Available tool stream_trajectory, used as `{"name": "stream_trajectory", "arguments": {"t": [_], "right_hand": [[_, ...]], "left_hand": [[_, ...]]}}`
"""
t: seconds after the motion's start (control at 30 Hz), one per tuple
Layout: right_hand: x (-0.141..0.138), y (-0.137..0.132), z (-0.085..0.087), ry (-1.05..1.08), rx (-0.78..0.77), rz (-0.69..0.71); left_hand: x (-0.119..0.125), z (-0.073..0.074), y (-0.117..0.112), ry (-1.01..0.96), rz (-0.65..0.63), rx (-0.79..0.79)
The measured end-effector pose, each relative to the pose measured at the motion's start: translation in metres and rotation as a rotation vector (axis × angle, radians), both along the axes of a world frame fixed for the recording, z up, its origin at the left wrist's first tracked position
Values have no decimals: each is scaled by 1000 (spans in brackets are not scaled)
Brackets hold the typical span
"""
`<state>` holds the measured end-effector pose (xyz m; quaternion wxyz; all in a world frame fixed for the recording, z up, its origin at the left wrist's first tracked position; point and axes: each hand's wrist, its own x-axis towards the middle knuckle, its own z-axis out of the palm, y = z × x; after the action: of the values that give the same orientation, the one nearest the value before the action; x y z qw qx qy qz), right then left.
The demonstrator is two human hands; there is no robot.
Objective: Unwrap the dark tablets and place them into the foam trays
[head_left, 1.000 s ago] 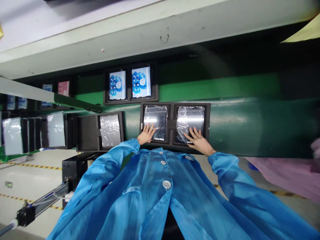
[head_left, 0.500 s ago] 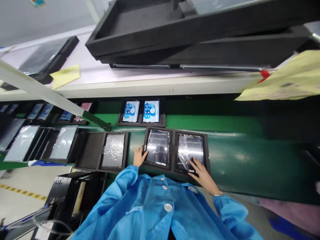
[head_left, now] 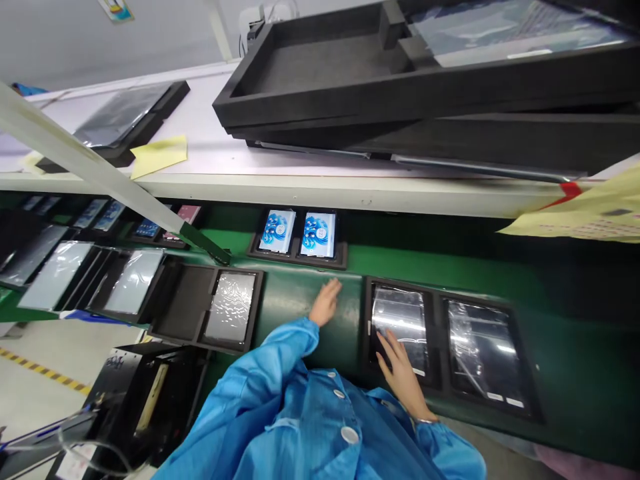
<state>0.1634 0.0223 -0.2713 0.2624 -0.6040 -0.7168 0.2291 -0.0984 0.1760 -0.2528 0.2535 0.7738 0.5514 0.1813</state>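
A black foam tray (head_left: pixel 437 347) lies on the green conveyor belt (head_left: pixel 310 307) and holds two film-wrapped tablets (head_left: pixel 400 323). My right hand (head_left: pixel 400 373) lies flat with spread fingers on the lower part of the left tablet in that tray. My left hand (head_left: pixel 326 301) hovers over bare belt just left of the tray, fingers loosely extended and a little blurred, holding nothing. Both arms wear blue coat sleeves.
Further back on the belt sits a tray with two lit tablets (head_left: pixel 299 235). To the left lie more black trays with wrapped tablets (head_left: pixel 231 307). Stacked empty foam trays (head_left: pixel 400 67) rest on the white shelf above, beside yellow papers (head_left: pixel 157 155). A black machine (head_left: pixel 135 393) stands at lower left.
The tray with the two wrapped tablets has slid to the right along the belt. My left hand has come off its edge; my right hand has gone from the right tablet to the left one.
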Motion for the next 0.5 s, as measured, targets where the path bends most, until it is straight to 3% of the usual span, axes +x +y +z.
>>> {"name": "stream_trajectory", "arguments": {"t": [0.13,0.23,0.37,0.43,0.5], "right_hand": [[2,-7,-10,-23,-1,-6],[-4,-6,-14,-73,21,25],[-26,9,-12,-290,91,210],[-34,16,-12,-415,114,322],[-35,17,-14,-474,120,350]], "left_hand": [[-79,16,88,169,234,52],[-116,24,122,281,206,31],[-117,37,137,373,86,22],[-112,47,138,392,35,37],[-109,58,133,394,-24,56]]}}
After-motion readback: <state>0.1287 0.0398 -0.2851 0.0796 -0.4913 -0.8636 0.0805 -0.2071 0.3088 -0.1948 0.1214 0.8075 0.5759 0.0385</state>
